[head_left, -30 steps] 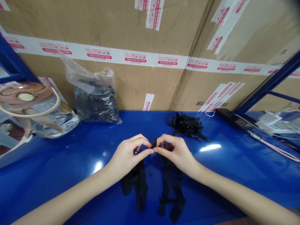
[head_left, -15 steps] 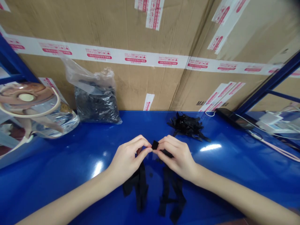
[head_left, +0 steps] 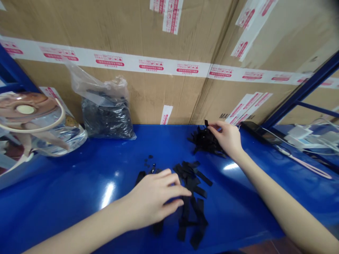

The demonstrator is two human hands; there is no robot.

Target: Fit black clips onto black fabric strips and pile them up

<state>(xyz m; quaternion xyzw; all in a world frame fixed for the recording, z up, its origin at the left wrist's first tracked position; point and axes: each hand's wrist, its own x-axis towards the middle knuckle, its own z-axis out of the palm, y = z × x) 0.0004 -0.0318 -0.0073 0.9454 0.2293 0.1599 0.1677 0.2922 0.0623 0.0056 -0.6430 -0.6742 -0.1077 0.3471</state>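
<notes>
Over the far pile of black fabric strips (head_left: pixel 203 141), my right hand (head_left: pixel 224 135) pinches one black strip (head_left: pixel 206 123) between thumb and fingertips. My left hand (head_left: pixel 161 195) is open, fingers apart, above the nearer black strips (head_left: pixel 194 208) spread on the blue table (head_left: pixel 111 225). Whether its fingertips touch those strips I cannot tell. Part of the strips lies hidden beneath the left hand. Just beyond it are several small dark round pieces (head_left: pixel 150 157), some of them shiny.
A clear plastic bag (head_left: pixel 107 116) of black pieces leans on the cardboard boxes (head_left: pixel 148 91) behind. At left stands a transparent jug (head_left: pixel 53 141) with a beige handle. On the right are a black phone (head_left: pixel 261 132), a pink strap (head_left: pixel 304 162), and white chargers with cables (head_left: pixel 304 135).
My hands have separated from holding a small black piece together. The right went up and right to the far pile with a strip; the left moved slightly nearer and opened.
</notes>
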